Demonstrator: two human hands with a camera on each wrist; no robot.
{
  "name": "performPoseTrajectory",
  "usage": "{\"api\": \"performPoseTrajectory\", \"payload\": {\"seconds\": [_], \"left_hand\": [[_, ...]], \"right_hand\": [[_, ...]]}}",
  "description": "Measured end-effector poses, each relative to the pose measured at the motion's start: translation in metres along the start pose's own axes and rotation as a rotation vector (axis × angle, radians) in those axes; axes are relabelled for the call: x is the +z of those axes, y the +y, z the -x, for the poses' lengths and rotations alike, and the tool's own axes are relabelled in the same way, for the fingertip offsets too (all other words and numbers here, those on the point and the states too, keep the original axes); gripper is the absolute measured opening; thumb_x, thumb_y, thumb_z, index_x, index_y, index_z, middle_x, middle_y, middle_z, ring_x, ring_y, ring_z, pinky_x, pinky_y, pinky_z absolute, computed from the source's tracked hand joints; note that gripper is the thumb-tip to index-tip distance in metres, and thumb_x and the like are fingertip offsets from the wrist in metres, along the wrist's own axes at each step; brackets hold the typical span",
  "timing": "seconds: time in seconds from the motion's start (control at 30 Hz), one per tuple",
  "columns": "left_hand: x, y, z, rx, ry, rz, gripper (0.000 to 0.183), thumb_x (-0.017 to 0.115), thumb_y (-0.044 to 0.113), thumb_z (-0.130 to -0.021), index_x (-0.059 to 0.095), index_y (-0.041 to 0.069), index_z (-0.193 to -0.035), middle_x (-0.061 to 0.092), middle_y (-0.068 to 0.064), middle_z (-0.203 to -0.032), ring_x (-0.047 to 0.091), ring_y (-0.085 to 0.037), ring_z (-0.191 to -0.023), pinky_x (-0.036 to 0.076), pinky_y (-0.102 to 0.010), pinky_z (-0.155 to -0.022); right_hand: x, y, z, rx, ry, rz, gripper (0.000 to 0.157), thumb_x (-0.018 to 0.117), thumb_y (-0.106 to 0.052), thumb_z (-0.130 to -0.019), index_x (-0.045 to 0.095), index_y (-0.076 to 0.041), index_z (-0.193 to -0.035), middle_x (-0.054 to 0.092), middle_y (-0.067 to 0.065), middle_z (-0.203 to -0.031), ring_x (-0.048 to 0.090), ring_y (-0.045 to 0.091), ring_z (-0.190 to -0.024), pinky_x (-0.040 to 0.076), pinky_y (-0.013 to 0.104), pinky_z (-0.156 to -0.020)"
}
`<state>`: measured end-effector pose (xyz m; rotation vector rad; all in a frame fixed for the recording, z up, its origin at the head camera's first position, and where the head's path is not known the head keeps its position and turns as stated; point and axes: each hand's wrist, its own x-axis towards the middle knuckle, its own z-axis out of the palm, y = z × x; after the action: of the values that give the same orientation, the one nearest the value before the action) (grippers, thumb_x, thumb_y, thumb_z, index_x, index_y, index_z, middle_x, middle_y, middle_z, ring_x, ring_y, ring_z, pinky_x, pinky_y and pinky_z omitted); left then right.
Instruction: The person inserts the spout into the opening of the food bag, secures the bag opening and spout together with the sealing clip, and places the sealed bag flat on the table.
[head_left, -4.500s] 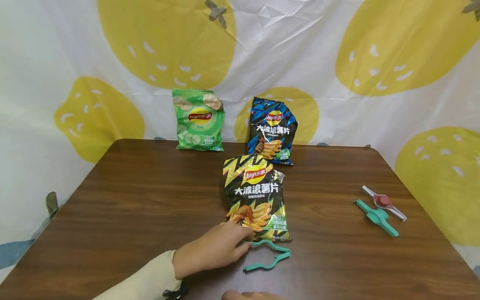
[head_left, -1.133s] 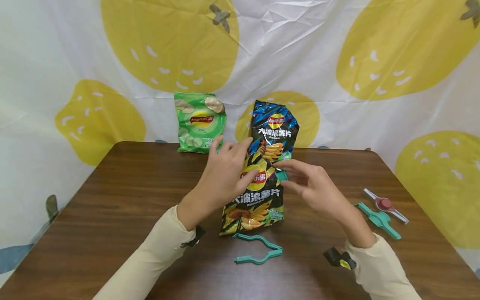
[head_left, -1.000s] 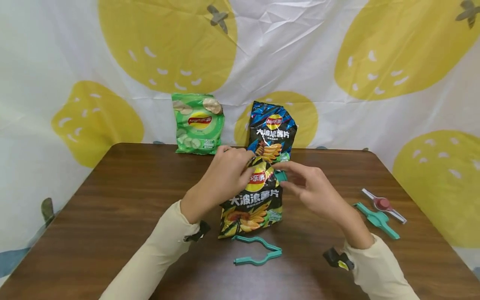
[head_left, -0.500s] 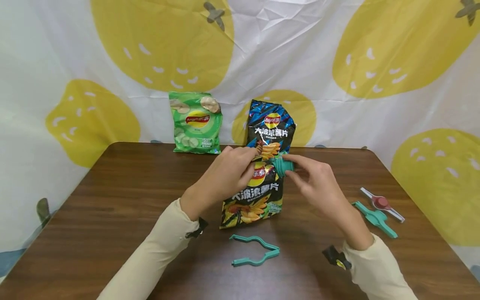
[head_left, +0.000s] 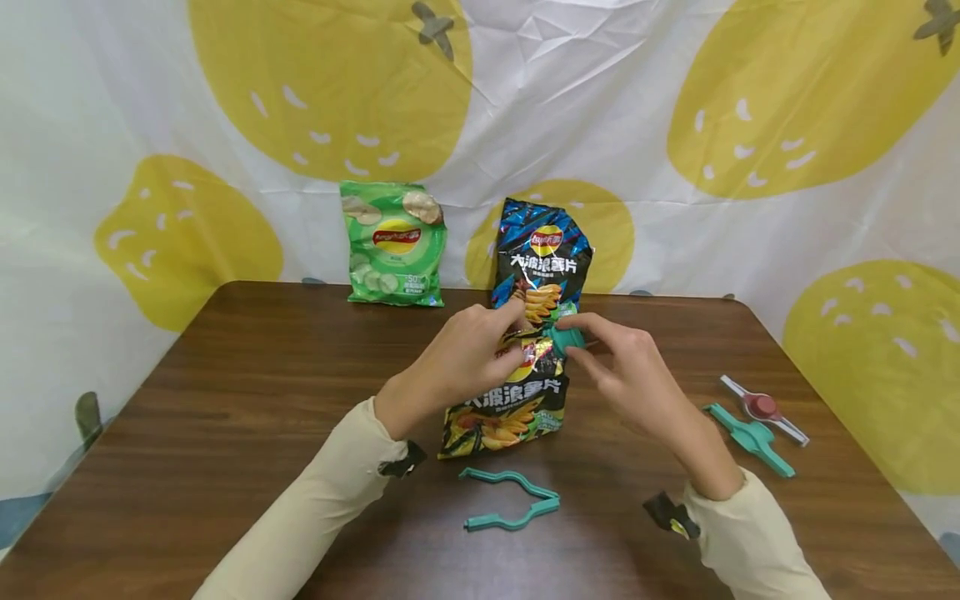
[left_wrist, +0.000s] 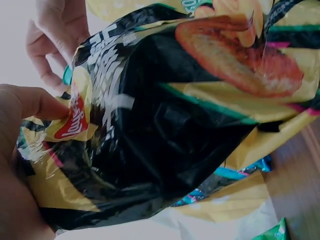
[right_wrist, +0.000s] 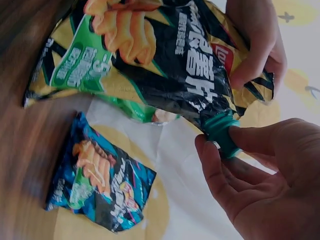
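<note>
Two hands work at the black-and-yellow chip bag (head_left: 506, 417), which I see held roughly upright over the middle of the worktop (head_left: 285, 400); I can't tell whether its base touches down. The left hand (head_left: 457, 358) has its thumb on the front by the logo and its other fingers behind, gripping the bag's top. On my right wrist view, the right hand (head_left: 637, 371) pinches a teal fitting (right_wrist: 222, 135) at the bag's upper corner, thumb and fingers only a narrow gap apart. The left hand hides part of the bag from my head view, and the bag and hands mask the foot of the blue-and-black bag (head_left: 543, 250) behind. A green bag (head_left: 393, 250) stands well to the left. An unfolded teal clip (head_left: 546, 502) lies in front; a green clip (head_left: 752, 437) and a red-and-white clip (head_left: 763, 407) lie off to the right.
</note>
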<state>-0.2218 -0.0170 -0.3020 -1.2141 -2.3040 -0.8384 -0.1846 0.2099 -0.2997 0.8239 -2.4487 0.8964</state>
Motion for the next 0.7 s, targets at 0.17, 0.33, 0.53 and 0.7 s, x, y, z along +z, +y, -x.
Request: {"api": "performPoseTrajectory", "payload": {"seconds": [0.17,0.33,0.53,0.7], "left_hand": [[0.006,0.000,0.000,0.002,0.012,0.044,0.015,0.068,0.009,-0.092,0.054,0.007,-0.099,0.072,-0.001,-0.091,0.056,-0.008,-0.058,0.044,-0.022,-0.055],[0.009,-0.001,0.000,0.015,0.027,0.036,0.017,0.070,0.009,-0.093,0.055,0.008,-0.099,0.071,-0.001,-0.086,0.057,-0.008,-0.057,0.047,-0.024,-0.057],[0.011,-0.002,0.001,0.016,0.064,0.002,0.014,0.068,0.006,-0.093,0.062,0.007,-0.106,0.070,-0.001,-0.078,0.044,-0.006,-0.048,0.037,-0.022,-0.049],[0.013,-0.001,0.001,0.007,0.095,-0.020,0.010,0.068,0.005,-0.093,0.064,0.007,-0.102,0.067,0.000,-0.072,0.040,-0.008,-0.048,0.035,-0.023,-0.049]], "right_hand": [[0.005,0.001,0.000,-0.009,0.015,-0.038,0.029,0.071,0.005,-0.088,0.068,-0.006,-0.115,0.072,0.006,-0.109,0.069,0.015,-0.096,0.057,0.029,-0.079],[0.011,0.002,0.000,0.003,0.016,-0.057,0.028,0.071,0.003,-0.089,0.070,-0.008,-0.114,0.072,0.004,-0.108,0.069,0.013,-0.090,0.057,0.027,-0.076],[0.016,0.003,0.001,0.087,-0.004,-0.140,0.026,0.069,-0.004,-0.093,0.070,-0.012,-0.118,0.072,0.004,-0.112,0.070,0.014,-0.087,0.057,0.026,-0.071],[0.022,-0.001,0.002,0.135,0.035,-0.219,0.030,0.074,-0.008,-0.090,0.070,-0.012,-0.119,0.072,0.005,-0.108,0.072,0.014,-0.084,0.058,0.026,-0.070]]}}
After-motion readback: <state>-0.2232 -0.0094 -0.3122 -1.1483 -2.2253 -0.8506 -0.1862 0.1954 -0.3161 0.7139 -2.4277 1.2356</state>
